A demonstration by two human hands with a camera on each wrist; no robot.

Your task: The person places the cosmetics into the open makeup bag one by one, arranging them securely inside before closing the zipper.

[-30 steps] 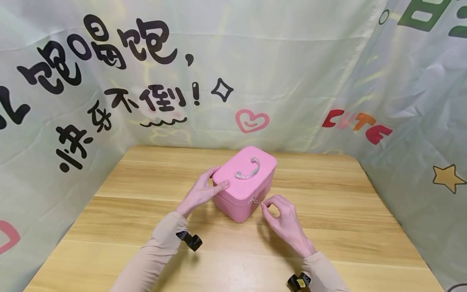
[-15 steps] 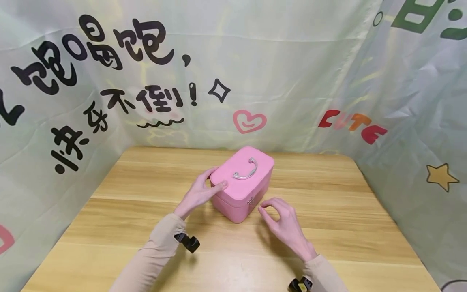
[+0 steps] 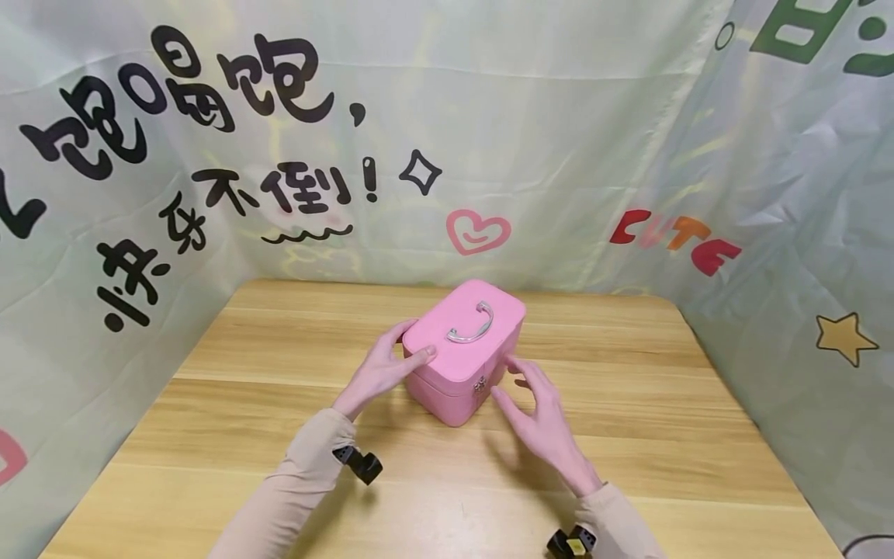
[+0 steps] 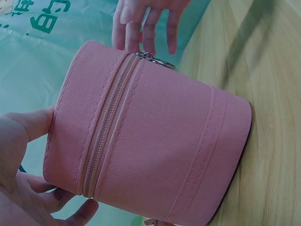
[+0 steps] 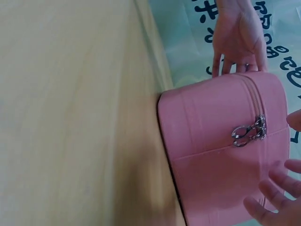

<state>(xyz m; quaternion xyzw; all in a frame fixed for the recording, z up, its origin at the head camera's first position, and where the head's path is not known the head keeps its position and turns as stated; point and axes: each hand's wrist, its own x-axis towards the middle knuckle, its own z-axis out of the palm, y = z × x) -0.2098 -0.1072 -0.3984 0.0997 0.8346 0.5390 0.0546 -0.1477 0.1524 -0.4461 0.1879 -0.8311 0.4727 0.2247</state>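
Note:
A pink zip-up vanity case [image 3: 461, 357] stands on the table, its lid down and a silver handle [image 3: 483, 329] on top. My left hand [image 3: 380, 371] holds its left end, thumb on the lid and fingers down the side. Metal zipper pulls [image 5: 244, 133] hang at the seam on the right-hand face; in the left wrist view the zipper [image 4: 110, 122] runs closed around the near end. Beside those pulls, my right hand [image 3: 541, 419] has its fingers spread and relaxed, fingertips close to the case's right face, with nothing held.
The wooden table [image 3: 628, 435] runs up to a printed fabric backdrop [image 3: 559, 140] at the back and both sides. Black wrist cameras [image 3: 363, 464] sit on both sleeves.
A second ago my right hand pinched a zipper pull, drawing it outward. It let go, and its fingers have since spread and moved up along the case's face. My left hand stays put.

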